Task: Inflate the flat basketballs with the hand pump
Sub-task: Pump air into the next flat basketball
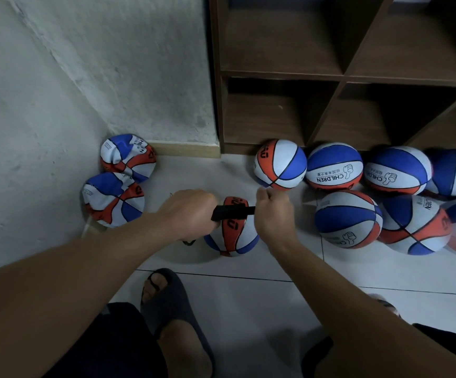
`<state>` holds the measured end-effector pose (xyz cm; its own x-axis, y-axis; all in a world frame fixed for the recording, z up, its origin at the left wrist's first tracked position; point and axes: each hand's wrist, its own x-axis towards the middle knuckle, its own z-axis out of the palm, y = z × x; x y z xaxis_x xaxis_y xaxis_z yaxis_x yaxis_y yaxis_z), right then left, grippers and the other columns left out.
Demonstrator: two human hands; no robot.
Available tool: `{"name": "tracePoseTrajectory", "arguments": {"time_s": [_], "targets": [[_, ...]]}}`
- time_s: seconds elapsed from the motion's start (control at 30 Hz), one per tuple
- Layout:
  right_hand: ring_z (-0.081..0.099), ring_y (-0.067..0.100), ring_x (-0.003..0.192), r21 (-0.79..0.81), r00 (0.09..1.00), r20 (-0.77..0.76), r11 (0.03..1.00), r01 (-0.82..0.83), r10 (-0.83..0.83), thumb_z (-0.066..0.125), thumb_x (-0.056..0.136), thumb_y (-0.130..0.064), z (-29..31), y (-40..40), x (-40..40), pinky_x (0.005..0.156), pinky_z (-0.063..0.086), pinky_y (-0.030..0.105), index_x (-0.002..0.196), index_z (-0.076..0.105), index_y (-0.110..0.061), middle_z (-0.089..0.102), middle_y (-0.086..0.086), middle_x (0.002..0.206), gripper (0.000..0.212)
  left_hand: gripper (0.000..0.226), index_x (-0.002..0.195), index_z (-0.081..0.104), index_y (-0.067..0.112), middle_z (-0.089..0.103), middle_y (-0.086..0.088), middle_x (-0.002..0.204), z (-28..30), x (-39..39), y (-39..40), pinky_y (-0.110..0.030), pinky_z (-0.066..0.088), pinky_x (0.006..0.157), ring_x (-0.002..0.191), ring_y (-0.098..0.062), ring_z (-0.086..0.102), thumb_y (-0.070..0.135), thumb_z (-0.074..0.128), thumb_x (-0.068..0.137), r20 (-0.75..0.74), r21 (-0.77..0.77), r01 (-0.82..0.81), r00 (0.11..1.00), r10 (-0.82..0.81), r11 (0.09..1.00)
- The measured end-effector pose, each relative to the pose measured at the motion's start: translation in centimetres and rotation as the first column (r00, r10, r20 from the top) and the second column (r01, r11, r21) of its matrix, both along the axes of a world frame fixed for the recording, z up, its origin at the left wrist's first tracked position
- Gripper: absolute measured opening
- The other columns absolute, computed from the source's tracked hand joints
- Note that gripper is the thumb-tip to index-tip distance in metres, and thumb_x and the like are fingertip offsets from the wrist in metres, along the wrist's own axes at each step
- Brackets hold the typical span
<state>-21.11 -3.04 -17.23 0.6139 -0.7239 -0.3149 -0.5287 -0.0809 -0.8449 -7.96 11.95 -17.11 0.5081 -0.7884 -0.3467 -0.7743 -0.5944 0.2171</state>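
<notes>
Black pump [232, 212] gripped by both hands over basketball [231, 236].

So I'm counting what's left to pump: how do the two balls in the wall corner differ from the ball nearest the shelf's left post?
The corner balls are crumpled and caved in; the shelf ball is round and full. The corner balls slump against the wall; the shelf ball sits by the shelf. All share blue, white and orange panels.
</notes>
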Motion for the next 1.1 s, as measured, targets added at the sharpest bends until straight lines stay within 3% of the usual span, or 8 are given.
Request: {"name": "tracePoseTrajectory", "arguments": {"time_s": [0.17,0.47,0.63,0.77,0.97,1.1], "targets": [[0.043,0.012,0.055,0.039,0.999,-0.038,0.999,-0.031,0.032,0.044,0.113,-0.031,-1.3,1.2,0.1,0.057,0.036,0.033,0.072,0.048,-0.018,0.045,-0.002,0.062,0.044,0.022,0.074,0.059,0.024,0.064,0.001,0.068,-0.1,-0.3,-0.2,-0.032,0.049,0.054,0.059,-0.019,0.063,0.028,0.07,0.093,0.005,0.03,0.052,0.999,-0.052,0.998],[0.038,0.012,0.051,0.086,0.997,-0.036,0.994,-0.066,0.07,0.056,0.108,-0.028,-0.4,-0.7,0.5,0.055,0.036,0.033,0.073,0.052,-0.011,0.042,0.003,0.06,0.039,0.027,0.068,0.059,0.022,0.062,0.003,0.063,-0.2,0.3,0.2,-0.029,0.038,0.047,0.054,-0.015,0.06,0.031,0.067,0.093,-0.008,-0.019,0.012,1.0,-0.013,1.0],[0.04,0.021,0.064,0.151,0.993,-0.065,0.982,0.109,-0.1,0.061,0.1,-0.026,0.4,-5.6,-0.6,0.059,0.035,0.034,0.085,0.058,-0.002,0.043,0.003,0.067,0.028,0.027,0.069,0.06,0.026,0.063,0.004,0.063,-0.3,2.3,1.6,-0.029,0.044,0.051,0.055,-0.014,0.062,0.038,0.069,0.091,-0.03,0.027,-0.051,0.998,0.052,0.998],[0.038,0.023,0.062,0.197,0.99,-0.089,0.973,0.122,-0.106,0.065,0.095,-0.025,0.7,-7.4,-0.9,0.053,0.033,0.031,0.084,0.057,-0.013,0.041,0.003,0.064,0.019,0.025,0.069,0.062,0.024,0.064,0.002,0.063,-0.7,2.7,1.7,-0.03,0.044,0.05,0.055,-0.017,0.063,0.036,0.068,0.09,-0.042,0.065,-0.063,0.997,0.066,0.996],[0.048,0.022,0.068,0.1,0.991,-0.068,0.987,0.123,-0.116,0.057,0.096,-0.021,0.3,-5.0,0.0,0.064,0.043,0.04,0.081,0.059,-0.011,0.051,0.002,0.069,0.018,0.022,0.071,0.064,0.022,0.065,0.002,0.065,-0.6,1.7,0.6,-0.029,0.042,0.048,0.056,-0.018,0.063,0.033,0.068,0.089,-0.014,0.049,-0.068,0.998,0.069,0.996],[0.04,0.016,0.06,0.073,1.0,-0.018,0.997,0.01,-0.009,0.052,0.105,-0.02,0.0,-1.6,0.5,0.06,0.035,0.037,0.072,0.047,-0.015,0.043,0.001,0.063,0.034,0.025,0.07,0.062,0.021,0.062,0.003,0.064,-0.5,0.7,0.1,-0.028,0.037,0.048,0.055,-0.017,0.06,0.031,0.069,0.092,-0.005,0.023,-0.061,0.998,0.061,0.998]]}}
